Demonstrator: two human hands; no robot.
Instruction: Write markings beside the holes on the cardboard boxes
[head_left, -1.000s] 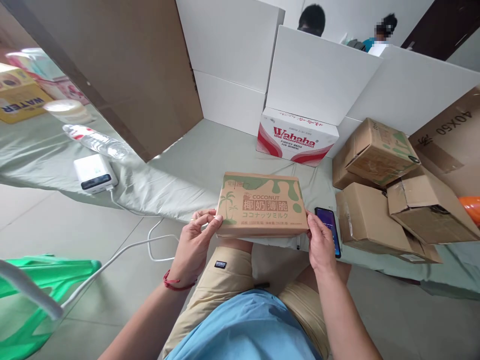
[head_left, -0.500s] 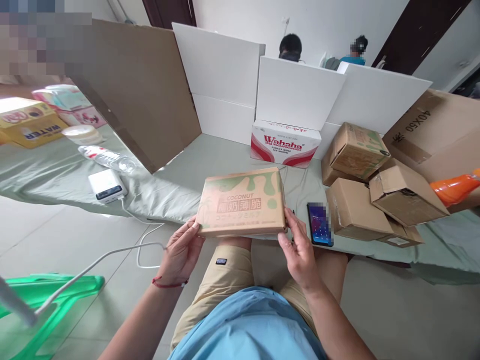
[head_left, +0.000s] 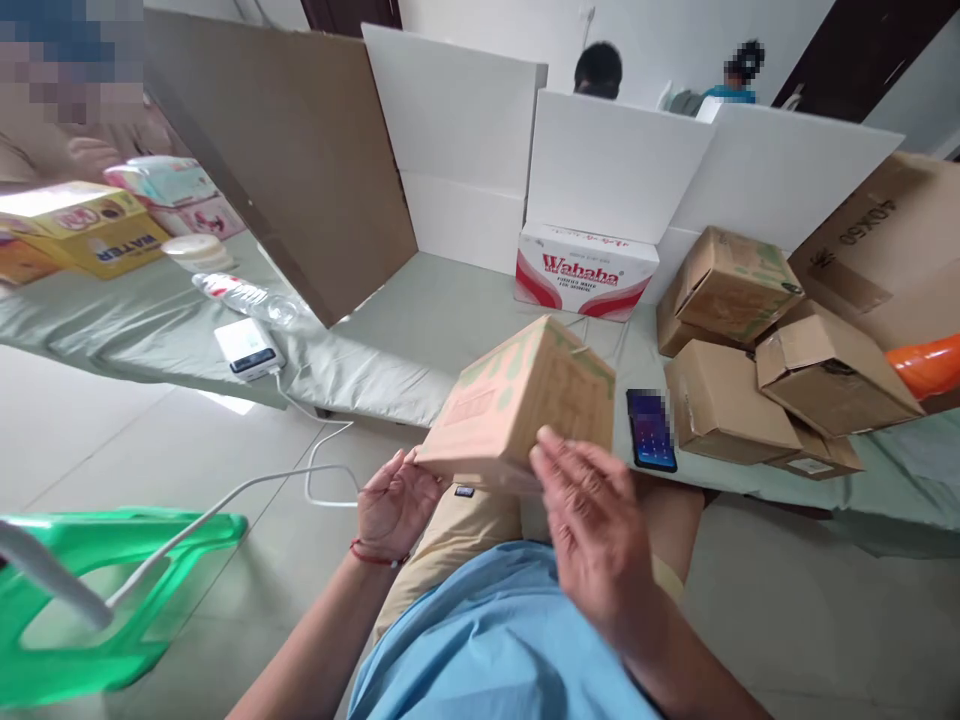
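Observation:
A brown cardboard box with green print [head_left: 480, 410] is held above my lap, tilted so that its top and its right side both show. My left hand [head_left: 397, 500] supports the box's lower left corner, with the fingers partly under it. My right hand [head_left: 592, 520] lies against the box's right side near the lower front edge, fingers stretched close together and touching the cardboard. A phone [head_left: 651, 430] rests on the cloth-covered table to the right of the box.
Behind stands a red and white Wahaba-style carton [head_left: 585, 272] before white panels [head_left: 615, 165]. Several brown boxes [head_left: 731, 400] are stacked at the right. A power bank [head_left: 246, 350] with a cable, a bottle [head_left: 247, 298] and a yellow box [head_left: 97, 235] lie left. A green stool [head_left: 202, 530] stands lower left.
The box has been turned and tilted, so its right side now shows. My right hand has moved from the corner onto that side. The view has shifted slightly.

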